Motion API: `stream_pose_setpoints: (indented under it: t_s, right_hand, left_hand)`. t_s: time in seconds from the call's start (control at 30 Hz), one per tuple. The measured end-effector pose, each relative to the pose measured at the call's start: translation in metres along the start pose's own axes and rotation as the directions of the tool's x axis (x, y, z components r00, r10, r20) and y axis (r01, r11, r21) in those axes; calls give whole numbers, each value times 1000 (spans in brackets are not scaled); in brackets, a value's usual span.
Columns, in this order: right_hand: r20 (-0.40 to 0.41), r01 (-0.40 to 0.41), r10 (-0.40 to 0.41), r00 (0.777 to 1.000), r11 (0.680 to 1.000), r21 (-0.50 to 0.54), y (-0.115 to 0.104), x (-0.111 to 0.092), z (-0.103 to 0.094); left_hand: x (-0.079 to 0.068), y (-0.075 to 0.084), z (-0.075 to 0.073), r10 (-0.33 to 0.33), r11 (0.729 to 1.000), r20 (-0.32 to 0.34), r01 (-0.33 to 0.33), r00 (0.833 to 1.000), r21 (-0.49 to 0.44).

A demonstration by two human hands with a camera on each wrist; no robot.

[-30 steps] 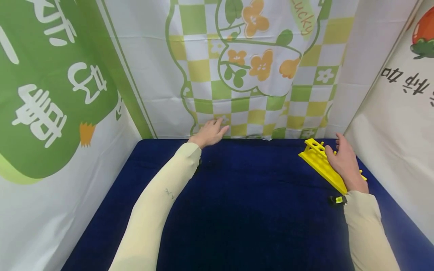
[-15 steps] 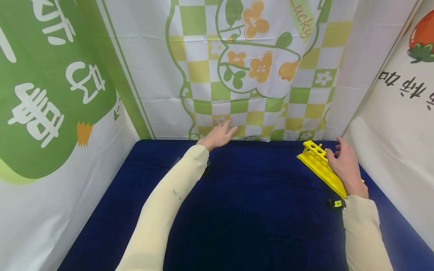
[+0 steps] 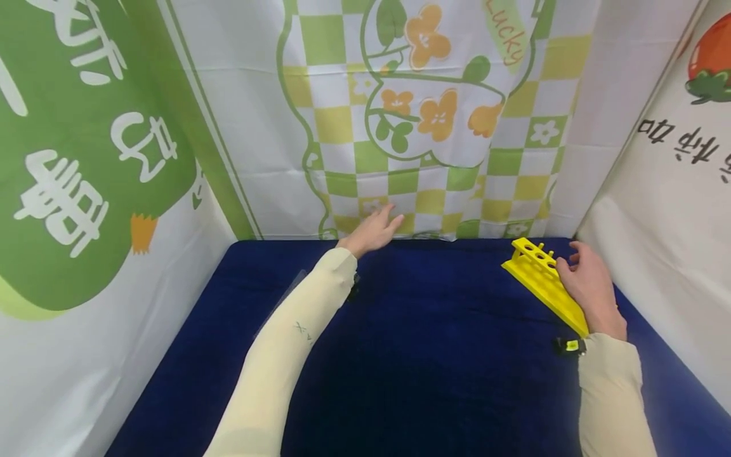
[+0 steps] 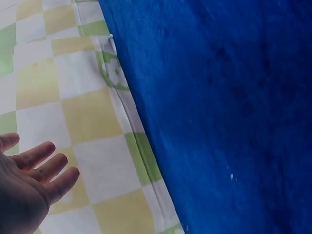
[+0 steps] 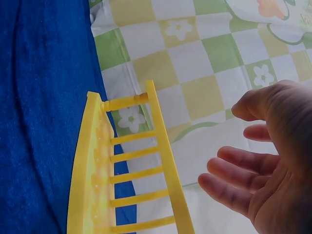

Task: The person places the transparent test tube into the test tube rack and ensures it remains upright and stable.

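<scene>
A yellow test tube rack point(image 3: 545, 289), with round holes along its top and short pegs, stands slantwise at the back right of the blue cloth. My right hand point(image 3: 594, 289) hovers over its right part and hides some of it. In the right wrist view the rack's side point(image 5: 80, 180) shows several crossbars, and the loosely bent fingers point(image 5: 229, 192) are apart from it with nothing between them. My left hand point(image 3: 374, 231) reaches out at the back edge, palm empty. The left wrist view shows its spread fingers point(image 4: 48, 170) in front of the checked curtain.
A checked curtain point(image 3: 445, 190) hangs along the back edge of the blue cloth point(image 3: 434, 330). Printed fabric walls close in the left point(image 3: 85, 304) and right point(image 3: 657, 178). Beside my left forearm, a clear flat thing point(image 3: 280, 301) is partly hidden by the sleeve.
My left hand and forearm have moved right, uncovering part of the clear thing. My right hand has shifted slightly right and nearer to me. The rack stays in place.
</scene>
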State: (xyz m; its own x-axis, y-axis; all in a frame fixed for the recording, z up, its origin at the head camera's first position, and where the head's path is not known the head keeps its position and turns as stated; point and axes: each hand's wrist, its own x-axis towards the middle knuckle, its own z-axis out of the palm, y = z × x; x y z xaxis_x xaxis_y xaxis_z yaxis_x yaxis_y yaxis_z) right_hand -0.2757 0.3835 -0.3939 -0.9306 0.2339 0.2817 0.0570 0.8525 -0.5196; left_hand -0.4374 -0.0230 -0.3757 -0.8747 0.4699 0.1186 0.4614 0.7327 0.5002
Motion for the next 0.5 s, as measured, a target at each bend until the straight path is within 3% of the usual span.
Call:
stream_pose_setpoints:
  t_s: [0.2,0.5]
  right_hand:
    - [5,-59,59,998,998,-25,6,-4,-1]
    - [-5,-115,115,993,993,-9,14,-9,-6]
  left_hand:
    - [7,5,7,2,999,15,-1,1000,-42]
    - [10,13,9,4,993,-18,-6,1000,-119]
